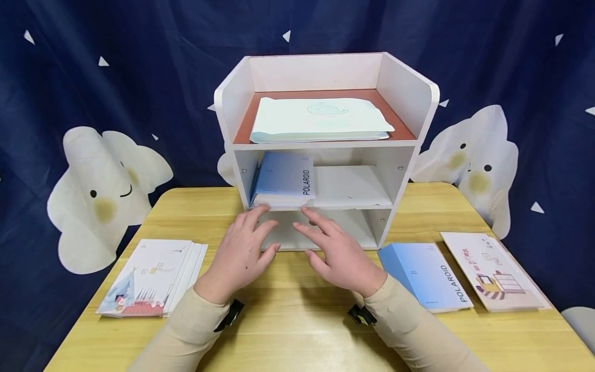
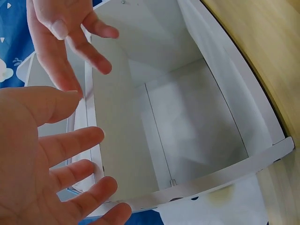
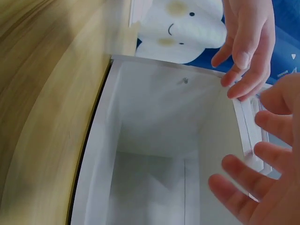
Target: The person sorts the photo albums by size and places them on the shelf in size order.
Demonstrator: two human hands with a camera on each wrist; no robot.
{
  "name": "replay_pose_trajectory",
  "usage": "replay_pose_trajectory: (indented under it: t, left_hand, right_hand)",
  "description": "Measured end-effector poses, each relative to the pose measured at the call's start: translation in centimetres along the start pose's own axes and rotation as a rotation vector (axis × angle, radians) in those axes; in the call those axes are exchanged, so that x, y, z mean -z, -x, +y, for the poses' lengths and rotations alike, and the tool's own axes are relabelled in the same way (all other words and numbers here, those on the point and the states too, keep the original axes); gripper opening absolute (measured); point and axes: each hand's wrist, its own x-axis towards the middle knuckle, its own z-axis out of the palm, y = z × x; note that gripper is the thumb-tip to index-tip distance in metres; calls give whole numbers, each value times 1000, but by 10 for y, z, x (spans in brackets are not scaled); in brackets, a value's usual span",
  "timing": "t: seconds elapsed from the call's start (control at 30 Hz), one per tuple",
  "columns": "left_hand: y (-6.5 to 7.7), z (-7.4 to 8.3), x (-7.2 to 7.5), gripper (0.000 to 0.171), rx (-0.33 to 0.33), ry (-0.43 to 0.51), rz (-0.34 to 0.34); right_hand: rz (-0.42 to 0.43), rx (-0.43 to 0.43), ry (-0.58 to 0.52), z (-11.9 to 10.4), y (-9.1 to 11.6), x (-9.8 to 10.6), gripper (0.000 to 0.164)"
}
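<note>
A blue stack of booklets marked POLAROID (image 1: 284, 175) lies on the left part of the middle shelf of a small white shelf unit (image 1: 404, 175). My left hand (image 1: 241, 253) is held in front of that shelf, fingers spread, its fingertips close to the shelf edge below the stack. To its right, my right hand (image 1: 341, 253) has loosely extended fingers near the same edge. Both palms hold nothing; whether the fingertips touch the edge, I cannot tell. In the wrist views the hands face each other before the bottom compartment (image 2: 197, 122).
Large white whale-printed packets (image 1: 321, 121) lie on the red-brown top shelf. On the wooden table (image 1: 297, 330), a white illustrated booklet pile (image 1: 149, 276) sits left; another blue POLAROID pile (image 1: 425, 274) and an illustrated pile (image 1: 492, 274) sit right. A dark blue curtain (image 1: 186, 77) hangs behind.
</note>
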Motion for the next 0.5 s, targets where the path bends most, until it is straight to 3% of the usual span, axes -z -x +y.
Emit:
replay_pose_trajectory:
  t: [0.5]
  left_hand:
    - [2,0,1,39,-14,53,-3]
  right_hand:
    - [-44,-13,6,2,2,1,55]
